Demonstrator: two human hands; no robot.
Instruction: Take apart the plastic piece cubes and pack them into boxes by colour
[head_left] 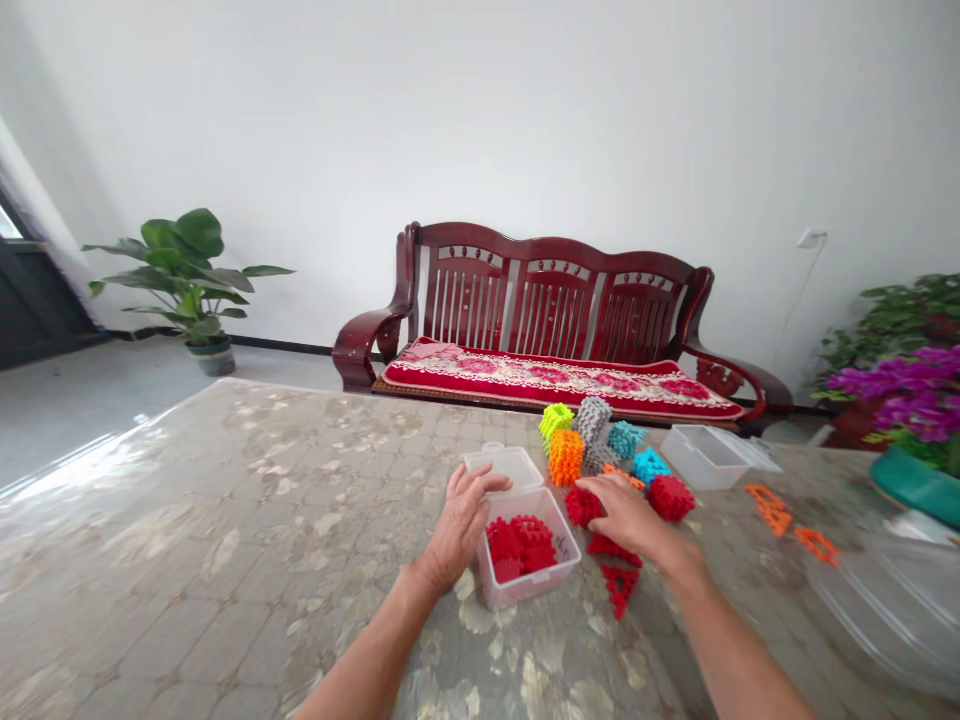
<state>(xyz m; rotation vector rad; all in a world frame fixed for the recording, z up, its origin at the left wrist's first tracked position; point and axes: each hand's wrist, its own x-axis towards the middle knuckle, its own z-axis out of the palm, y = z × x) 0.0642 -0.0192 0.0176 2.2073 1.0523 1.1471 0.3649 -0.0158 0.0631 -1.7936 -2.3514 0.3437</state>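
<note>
My left hand [461,520] rests against the left side of a clear plastic box [525,590], its fingers stretched out over the hinge side. The box's lid [510,467] lies folded back, and several red interlocking blocks [517,548] are inside. Right of the box, my right hand [622,515] has its fingers and thumb around a stack of red interlocking blocks [579,506]. Loose red triangular pieces [619,588] lie just below that hand. A red block cluster [670,498] sits beyond its wrist. The palm side of the right hand is hidden.
Behind the right hand stand orange [565,458], lime [556,424], grey [593,418] and blue block stacks [649,466]. A second clear box [705,460] is at right, near orange pieces [769,510] and a large clear container [892,610]. Beyond the table is a wooden bench [547,300].
</note>
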